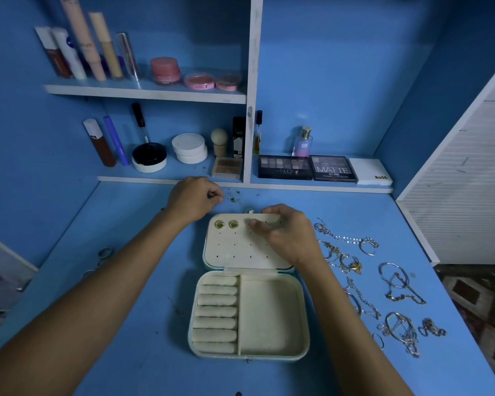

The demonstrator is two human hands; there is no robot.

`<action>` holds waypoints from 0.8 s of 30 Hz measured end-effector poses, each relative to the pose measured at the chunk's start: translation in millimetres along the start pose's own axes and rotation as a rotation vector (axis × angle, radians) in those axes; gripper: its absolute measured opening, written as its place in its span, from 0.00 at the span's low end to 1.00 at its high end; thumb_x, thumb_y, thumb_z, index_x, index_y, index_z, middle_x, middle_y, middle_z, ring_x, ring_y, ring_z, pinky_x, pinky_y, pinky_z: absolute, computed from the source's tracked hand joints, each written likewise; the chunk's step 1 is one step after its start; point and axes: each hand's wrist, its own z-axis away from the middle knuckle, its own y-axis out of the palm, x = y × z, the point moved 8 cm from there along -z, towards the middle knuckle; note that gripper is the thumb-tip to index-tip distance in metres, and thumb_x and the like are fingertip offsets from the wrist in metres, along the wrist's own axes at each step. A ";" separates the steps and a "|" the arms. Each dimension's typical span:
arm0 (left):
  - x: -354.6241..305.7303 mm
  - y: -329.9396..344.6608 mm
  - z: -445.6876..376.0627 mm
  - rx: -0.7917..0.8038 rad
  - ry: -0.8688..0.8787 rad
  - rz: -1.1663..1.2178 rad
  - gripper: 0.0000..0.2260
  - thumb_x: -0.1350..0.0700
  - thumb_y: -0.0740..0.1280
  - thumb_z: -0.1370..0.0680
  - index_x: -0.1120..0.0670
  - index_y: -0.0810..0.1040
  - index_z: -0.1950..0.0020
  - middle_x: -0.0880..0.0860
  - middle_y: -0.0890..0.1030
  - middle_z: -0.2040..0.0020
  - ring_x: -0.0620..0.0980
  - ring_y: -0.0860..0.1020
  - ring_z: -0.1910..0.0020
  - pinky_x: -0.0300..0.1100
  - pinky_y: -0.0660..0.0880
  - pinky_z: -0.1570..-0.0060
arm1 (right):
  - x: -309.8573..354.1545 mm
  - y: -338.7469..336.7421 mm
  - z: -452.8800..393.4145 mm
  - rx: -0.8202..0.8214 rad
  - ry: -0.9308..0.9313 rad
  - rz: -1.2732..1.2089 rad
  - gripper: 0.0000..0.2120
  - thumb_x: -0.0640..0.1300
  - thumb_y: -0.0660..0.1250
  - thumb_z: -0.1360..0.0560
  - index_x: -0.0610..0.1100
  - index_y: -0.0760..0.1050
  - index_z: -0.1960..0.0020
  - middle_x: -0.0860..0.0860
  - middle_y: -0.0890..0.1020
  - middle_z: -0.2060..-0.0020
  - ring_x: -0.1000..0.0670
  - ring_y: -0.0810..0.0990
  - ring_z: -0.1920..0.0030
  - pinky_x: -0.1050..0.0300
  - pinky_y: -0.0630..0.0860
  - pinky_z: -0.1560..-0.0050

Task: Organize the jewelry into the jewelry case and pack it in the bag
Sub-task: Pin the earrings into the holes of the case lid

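While the jewelry case (pixel 249 287) lies open flat on the blue table (pixel 143 295), the step in hand seems to be fixing a small earring (pixel 249 225) into the perforated lid panel (pixel 240 247) of the case. The right hand (pixel 286 232) rests on the far edge of this panel, its fingertips (pixel 255 224) pressing at the earring, just beside the two green stud earrings (pixel 226 224) that already sit in the far row. I cannot tell if the fingers pinch the earring or only push on it.

The left hand (pixel 196 200) is beyond the far left corner of the case, with its fingers curled as if they pinch something very small, perhaps an earring back, but nothing can be made out between them.

To do this step well, I think the post should go straight into one hole, next in the row, while the panel is held steady so it does not flex. If a back piece is needed, it must go on from behind the panel.

To the right of the case, many chains, rings and bangles (pixel 377 284) lie spread on the table, some tangled, so single pieces are hard to count. The ring rolls (pixel 216 312) and the open compartment (pixel 270 312) in the near half of the case hold nothing yet. To the left of the case, some blurred metal loops (pixel 103 254) lie near the table edge. No bag is visible.
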 end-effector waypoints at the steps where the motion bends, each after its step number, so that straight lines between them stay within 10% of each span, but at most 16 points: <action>1: -0.4 -0.4 -0.1 0.000 -0.003 -0.002 0.04 0.54 0.72 0.24 0.49 0.86 0.52 0.47 0.84 0.51 0.48 0.79 0.54 0.42 0.76 0.53 | 0.1 0.0 -0.1 0.001 -0.001 -0.002 0.18 0.65 0.76 0.34 0.58 0.78 0.50 0.58 0.80 0.56 0.49 0.80 0.48 0.43 0.76 0.40; 15: -6.6 1.6 3.3 0.020 -0.011 -0.003 0.03 0.59 0.67 0.23 0.56 0.81 0.54 0.50 0.81 0.57 0.52 0.79 0.56 0.48 0.78 0.54 | 6.2 -0.1 3.3 0.031 -0.031 0.009 0.22 0.65 0.75 0.33 0.57 0.80 0.43 0.54 0.82 0.46 0.49 0.79 0.43 0.44 0.75 0.38; 24: 10.3 -33.8 17.3 -0.169 -0.241 0.334 0.02 0.62 0.72 0.29 0.57 0.83 0.57 0.49 0.81 0.65 0.40 0.76 0.67 0.24 0.69 0.68 | 20.2 -9.3 13.5 -0.008 -0.105 -0.066 0.20 0.60 0.77 0.32 0.56 0.80 0.43 0.53 0.80 0.42 0.48 0.76 0.38 0.48 0.75 0.37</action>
